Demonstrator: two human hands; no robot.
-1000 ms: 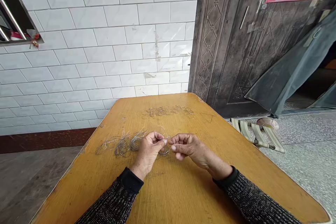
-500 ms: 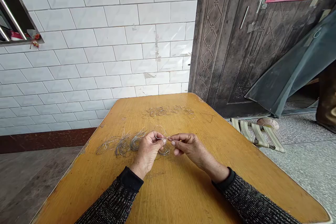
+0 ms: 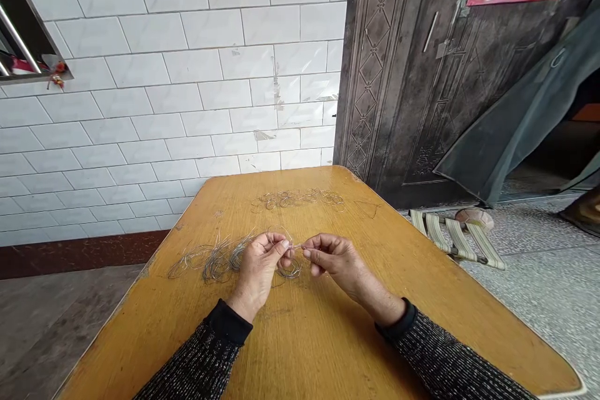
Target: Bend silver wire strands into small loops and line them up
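A thin looped wire point(image 3: 280, 228) is held up over the table between my two hands. My left hand point(image 3: 261, 265) pinches it between thumb and fingers. Just to the right, my right hand point(image 3: 335, 259) pinches the end of the same wire, fingertips a short gap from the left ones. Below and behind them lies a small wire coil point(image 3: 291, 270), partly covered by my left hand. Grey wire coils point(image 3: 216, 262) rest on the table left of my left hand. Farther back is a row of thinner, brownish wire loops point(image 3: 300, 198).
The wooden table point(image 3: 300, 337) reaches to a white tiled wall point(image 3: 154, 100). A dark carved door point(image 3: 412, 87) with a grey curtain point(image 3: 501, 137) stands at the right. A stool with striped straps point(image 3: 457, 236) and a round object point(image 3: 474, 219) are on the floor there.
My left thumb has shifted up along the wire, and the raised loop looks slightly lower. Both hands stay close together, still pinching. The whole view has moved a little.
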